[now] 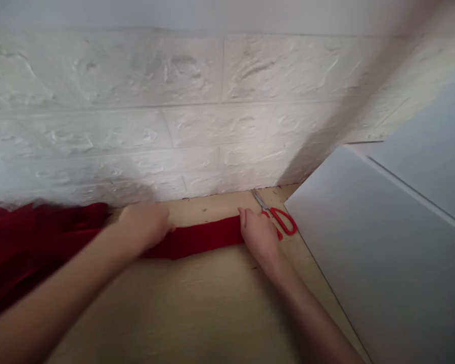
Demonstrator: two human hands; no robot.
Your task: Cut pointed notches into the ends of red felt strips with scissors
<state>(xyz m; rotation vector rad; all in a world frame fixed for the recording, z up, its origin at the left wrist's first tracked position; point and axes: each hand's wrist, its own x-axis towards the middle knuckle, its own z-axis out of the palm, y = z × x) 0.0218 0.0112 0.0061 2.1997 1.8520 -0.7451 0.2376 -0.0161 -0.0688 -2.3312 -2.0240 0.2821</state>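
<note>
A strip of dark red fabric (pixel 205 237) stretches flat between my two hands, low over the wooden surface. At its right end my right hand (pixel 260 232) is closed, pinching the edge between thumb and fingers. My left hand (pixel 146 225), a little blurred, is closed on the fabric further left. Beyond that hand the cloth runs into a bunched red pile at the left edge. Scissors with red handles (pixel 287 222) lie just past my right hand, which partly covers one handle loop; their metal blades point toward the wall.
A white brick-patterned wall (pixel 197 126) rises along the back of the light wooden surface (pixel 167 308). On the right, a smooth white panel (pixel 371 242) borders the surface. Small dark red scraps or threads lie near the wall's foot.
</note>
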